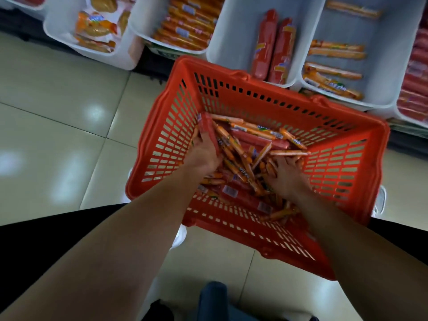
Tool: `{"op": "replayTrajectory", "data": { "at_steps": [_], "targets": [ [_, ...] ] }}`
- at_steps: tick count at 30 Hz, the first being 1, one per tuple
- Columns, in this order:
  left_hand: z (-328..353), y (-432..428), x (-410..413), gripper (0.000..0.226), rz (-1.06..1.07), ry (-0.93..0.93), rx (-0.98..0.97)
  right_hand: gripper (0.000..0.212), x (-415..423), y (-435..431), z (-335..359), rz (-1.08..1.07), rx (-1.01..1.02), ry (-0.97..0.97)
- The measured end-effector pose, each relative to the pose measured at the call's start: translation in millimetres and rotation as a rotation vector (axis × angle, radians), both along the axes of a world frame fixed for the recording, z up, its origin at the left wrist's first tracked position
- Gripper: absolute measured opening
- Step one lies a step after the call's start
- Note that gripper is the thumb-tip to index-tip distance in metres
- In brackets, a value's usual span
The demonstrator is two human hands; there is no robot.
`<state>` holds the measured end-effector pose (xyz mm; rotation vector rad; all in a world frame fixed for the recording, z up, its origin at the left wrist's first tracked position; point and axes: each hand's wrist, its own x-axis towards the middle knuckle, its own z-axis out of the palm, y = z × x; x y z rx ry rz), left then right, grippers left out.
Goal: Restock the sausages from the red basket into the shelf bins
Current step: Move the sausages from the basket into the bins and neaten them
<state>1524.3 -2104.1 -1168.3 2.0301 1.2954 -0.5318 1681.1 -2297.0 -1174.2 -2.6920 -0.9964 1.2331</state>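
The red basket (pixel 342 163) stands on the floor below the shelf, holding a heap of thin orange sausage sticks (pixel 243 154) and thicker red sausages (pixel 240 193). Both my hands are inside it. My left hand (pixel 203 151) is closed around a thick red sausage (pixel 207 128) that stands up against the basket's left wall. My right hand (pixel 287 174) lies on the pile with its fingers curled into the orange sticks; whether it grips any is unclear. Above the basket, a white shelf bin (pixel 234 33) holds two thick red sausages (pixel 273 47), and the bin to its right (pixel 389 42) holds orange sticks.
More white bins line the shelf: one with orange sausages (pixel 187 24) at top centre, one with snack packets (pixel 97 28) at top left, one with red sausages (pixel 414 77) at the far right. Pale tiled floor (pixel 58 123) stretches to the left. My knees show at the bottom.
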Motion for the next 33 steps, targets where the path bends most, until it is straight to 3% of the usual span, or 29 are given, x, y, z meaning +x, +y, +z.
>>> {"op": "replayTrajectory", "data": {
  "at_steps": [3,6,9,12,16,23,33],
  "targets": [
    [-3,-8,0,0.113,-0.21,0.026,0.177,0.071,-2,-2,-2,-0.005,0.002,0.025],
    [2,-11,8,0.11,-0.473,-0.069,0.311,0.081,-5,-9,-3,0.114,-0.032,0.003],
    [-1,-4,24,0.105,-0.683,-0.008,0.238,0.078,-7,-19,-6,0.237,-0.054,-0.009],
    [-10,3,33,0.113,-0.836,0.128,0.211,0.094,-4,-23,-7,0.207,-0.059,0.076],
    [-12,6,37,0.108,-0.908,0.146,0.278,0.109,-2,-22,-9,0.206,-0.099,0.132],
    [-14,7,28,0.088,-0.936,0.09,0.331,0.069,-13,-18,-10,0.092,0.002,0.24],
    [-5,30,32,0.071,-0.933,0.035,0.309,0.073,-27,18,-14,0.045,0.038,0.32]
  ]
}}
